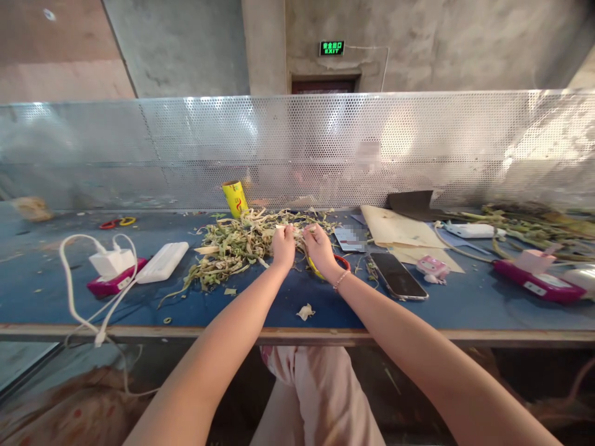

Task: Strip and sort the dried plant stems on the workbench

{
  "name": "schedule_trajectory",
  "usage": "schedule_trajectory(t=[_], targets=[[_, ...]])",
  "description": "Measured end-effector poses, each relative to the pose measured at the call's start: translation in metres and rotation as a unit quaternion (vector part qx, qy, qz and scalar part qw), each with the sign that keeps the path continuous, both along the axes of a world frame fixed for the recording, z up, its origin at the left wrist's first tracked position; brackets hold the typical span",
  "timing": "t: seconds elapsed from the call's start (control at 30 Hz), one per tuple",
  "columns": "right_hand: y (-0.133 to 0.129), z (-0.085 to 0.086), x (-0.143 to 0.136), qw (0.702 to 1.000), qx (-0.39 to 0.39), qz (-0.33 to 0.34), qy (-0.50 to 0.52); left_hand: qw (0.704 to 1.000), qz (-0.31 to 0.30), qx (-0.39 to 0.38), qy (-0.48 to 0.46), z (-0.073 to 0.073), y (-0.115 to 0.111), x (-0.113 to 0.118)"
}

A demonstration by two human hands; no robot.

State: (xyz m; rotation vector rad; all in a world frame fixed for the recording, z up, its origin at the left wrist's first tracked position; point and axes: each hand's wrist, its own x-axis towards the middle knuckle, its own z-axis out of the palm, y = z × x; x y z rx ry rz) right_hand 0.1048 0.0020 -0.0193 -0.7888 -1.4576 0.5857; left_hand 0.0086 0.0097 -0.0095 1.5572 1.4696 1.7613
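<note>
While I watch from afar, my left hand (283, 246) and right hand (320, 249) work close together, fingertips pressed inward, on what I cannot tell, at the right side of the stalk heap (232, 248), with scissors (315, 268) by the right wrist.

We've got a scruffy heap of dried-up, greenish-tan plant bits (235, 248) sprawled loosely on the table (264, 314). There's a small pale scrap (280, 227) at our left fingers (289, 232).

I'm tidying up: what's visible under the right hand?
Part of a yellow loop and part of a red loop show on either side of the right hand; whatever lies between is covered.
</note>
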Motion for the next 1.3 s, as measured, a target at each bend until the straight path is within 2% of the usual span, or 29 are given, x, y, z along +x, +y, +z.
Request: schedule_trajectory(t=[0.33,0.5,0.6,0.67,0.73,0.8,0.9,0.97,1.07,1.3], targets=[[-0.007,-0.001,-0.001,1.0,0.005,0.003,-0.031,1.0,0.012,-0.018,-0.02,-0.001,0.001,-0.001],[-0.002,-0.001,0.002,0.999,-0.02,-0.006,0.028,1.0,0.0,-0.001,0.015,0.004,-0.006,0.001],[0.0,0.001,0.004,0.996,-0.052,0.006,0.066,0.999,-0.006,0.018,0.037,0.006,-0.009,0.002],[0.001,0.001,0.005,0.994,-0.069,0.022,0.079,0.999,-0.02,0.023,0.02,0.006,-0.009,0.002],[0.004,0.001,0.009,0.991,-0.087,0.052,0.088,0.997,-0.07,0.012,-0.036,0.006,-0.008,0.001],[0.006,0.001,0.014,0.983,-0.117,0.095,0.103,0.981,-0.151,-0.012,-0.121,0.008,-0.008,-0.001],[0.008,0.001,0.022,0.965,-0.165,0.142,0.142,0.928,-0.281,-0.053,-0.24,0.013,-0.01,-0.006],[0.008,0.003,0.026,0.956,-0.187,0.159,0.158,0.89,-0.345,-0.084,-0.288,0.017,-0.012,-0.01],[0.006,0.006,0.029,0.946,-0.206,0.179,0.173,0.857,-0.391,-0.101,-0.32,0.018,-0.012,-0.012],[0.005,0.006,0.031,0.945,-0.188,0.217,0.157,0.839,-0.426,-0.11,-0.321,0.006,-0.005,-0.01]])
